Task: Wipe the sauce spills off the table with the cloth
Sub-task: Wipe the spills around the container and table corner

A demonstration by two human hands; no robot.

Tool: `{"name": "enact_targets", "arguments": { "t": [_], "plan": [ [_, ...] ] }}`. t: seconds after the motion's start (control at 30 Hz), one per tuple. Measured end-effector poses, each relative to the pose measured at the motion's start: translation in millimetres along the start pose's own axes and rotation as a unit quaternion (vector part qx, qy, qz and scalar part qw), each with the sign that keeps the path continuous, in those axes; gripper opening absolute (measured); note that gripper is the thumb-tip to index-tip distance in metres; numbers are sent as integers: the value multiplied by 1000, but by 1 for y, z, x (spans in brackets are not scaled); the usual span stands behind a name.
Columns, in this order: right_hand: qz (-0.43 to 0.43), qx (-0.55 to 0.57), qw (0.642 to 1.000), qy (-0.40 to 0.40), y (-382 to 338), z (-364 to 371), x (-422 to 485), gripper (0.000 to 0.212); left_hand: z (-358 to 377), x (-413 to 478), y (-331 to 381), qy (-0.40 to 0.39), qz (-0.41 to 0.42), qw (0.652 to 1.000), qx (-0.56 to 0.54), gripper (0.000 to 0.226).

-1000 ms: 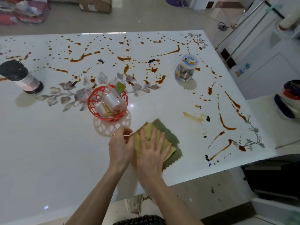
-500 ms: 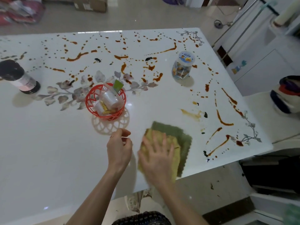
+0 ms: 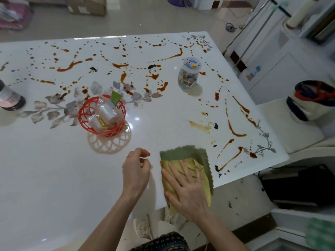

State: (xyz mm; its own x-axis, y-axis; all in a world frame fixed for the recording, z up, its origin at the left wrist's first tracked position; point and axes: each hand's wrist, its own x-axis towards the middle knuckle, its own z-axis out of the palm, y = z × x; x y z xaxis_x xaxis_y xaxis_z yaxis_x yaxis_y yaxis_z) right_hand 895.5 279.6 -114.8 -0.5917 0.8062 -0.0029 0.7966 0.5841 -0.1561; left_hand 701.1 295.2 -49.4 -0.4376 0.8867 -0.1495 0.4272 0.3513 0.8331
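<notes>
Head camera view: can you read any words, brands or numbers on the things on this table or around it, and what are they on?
Nothing here can be read.
Lid of the jar: blue and yellow print, too blurred.
Label on the bottle: pinkish, too blurred.
Sticker on the cardboard box: too small.
The green packet in the red basket: no legible print.

Left hand [image 3: 136, 171]: back of hand up, fingers loosely curled inward, thumb near the forefinger, nothing held.
Left forearm [image 3: 108, 220]: bare, rising from the lower edge toward the upper right, wrist straight.
Right hand [image 3: 188, 192]: palm down and flat, fingers straight and spread, pointing up and slightly left.
Right forearm [image 3: 223, 234]: bare, entering from the lower right, angled toward the upper left.
The two hands are side by side, not touching.
</notes>
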Motion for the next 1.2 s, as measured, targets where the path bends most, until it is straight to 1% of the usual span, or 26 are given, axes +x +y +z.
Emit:
{"name": "enact_targets", "arguments": {
  "t": [0.03,0.07,0.13,0.17,0.2,0.27,0.37,0.4,0.43,0.5,0.6,0.63,0.7,0.77,0.8,0.83,0.9,0.97,1.0,1.03,1.13,1.17,1.2],
  "plan": [
    [-6,-11,1000,6,13,-2,2,68,2,0,2,-2,2,1000,0,19],
    [9,-9,1000,14,26,-4,6,74,4,1,4,-2,4,1000,1,19],
    [82,19,995,45,40,-8,20,85,9,3,6,0,7,1000,5,20],
    [108,33,992,53,41,-8,23,87,14,4,9,1,5,1000,5,20],
    [115,38,991,55,37,-7,24,85,20,3,11,-1,2,1000,7,20],
    [84,42,994,52,32,-1,14,75,30,1,18,-7,0,1000,12,20],
    [-21,22,999,41,67,-2,-6,62,45,0,29,-15,9,1000,17,21],
    [-35,2,999,42,91,-5,-8,59,52,1,36,-14,13,1000,20,21],
    [-28,-16,998,45,110,-9,-5,58,56,2,38,-10,14,1000,22,20],
    [15,-33,998,47,137,-17,5,56,63,2,43,4,11,1000,28,19],
    [61,-27,997,33,127,-20,4,58,73,-3,49,15,7,999,42,19],
    [53,-19,998,38,124,-18,-2,58,78,-4,51,19,5,999,45,19],
    [0,-7,999,35,131,-15,-17,56,85,-6,54,24,8,998,54,19],
    [-65,-26,997,30,154,-19,-20,54,90,-7,55,32,8,998,61,19],
    [-75,-38,996,34,169,-21,-17,53,91,-6,55,37,6,997,62,19],
    [-65,-39,996,41,183,-23,-10,52,92,-6,55,43,2,997,64,19],
    [-10,-21,999,42,199,-28,1,52,94,-7,55,56,-5,996,68,21],
    [31,9,998,50,194,-27,1,53,96,-7,54,64,-9,995,73,22],
    [36,19,998,52,187,-24,-4,53,97,-7,53,65,-10,995,76,23],
    [18,24,998,54,182,-21,-11,52,98,-7,52,67,-12,995,79,23],
    [-108,11,994,33,200,-21,-26,49,101,-8,50,71,-15,994,86,22],
    [-130,0,991,31,213,-23,-22,48,101,-8,51,72,-18,993,87,22],
    [-123,-9,992,33,226,-24,-14,47,101,-8,52,74,-20,993,88,22]
  ]
}}
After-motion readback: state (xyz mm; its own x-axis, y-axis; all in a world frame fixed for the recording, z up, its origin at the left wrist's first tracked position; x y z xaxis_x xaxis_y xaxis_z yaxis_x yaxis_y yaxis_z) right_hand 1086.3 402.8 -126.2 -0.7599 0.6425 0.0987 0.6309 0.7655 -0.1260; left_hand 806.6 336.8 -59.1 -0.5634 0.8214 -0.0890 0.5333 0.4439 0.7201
